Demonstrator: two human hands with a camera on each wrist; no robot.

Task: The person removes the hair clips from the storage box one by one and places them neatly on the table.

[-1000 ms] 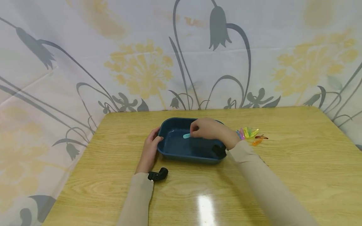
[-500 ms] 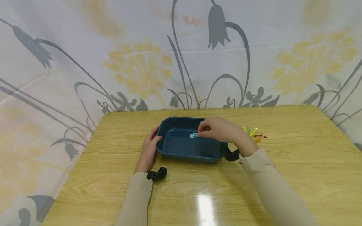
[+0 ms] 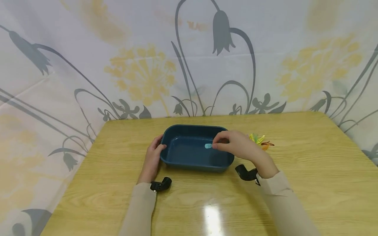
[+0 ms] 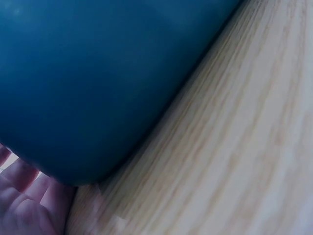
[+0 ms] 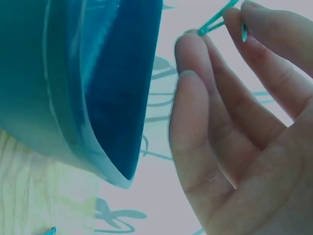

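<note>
A dark blue rectangular tub (image 3: 186,155) with rounded corners stands on the wooden table. My left hand (image 3: 152,159) grips its left end, the thumb over the rim and the fingers along the outside; in the left wrist view those fingers (image 4: 36,200) show beside the blue wall. Over the right part of the tub, my right hand (image 3: 237,144) pinches a light blue hair clip (image 3: 208,146) between thumb and fingertips. Seen from the right wrist, the clip is spread open in a narrow V, above the tub's rim.
Behind my right hand lies a small group of hair clips, among them yellow clips (image 3: 260,139), an orange clip (image 3: 265,147) and a dark red clip (image 3: 268,143); my hand partly hides the group. A flower-printed cloth (image 3: 141,65) hangs along the table's back edge.
My right hand has moved right over the tub with the hair clip, and its forearm now covers more of the clips on the table. My left hand has kept its hold on the tub.
</note>
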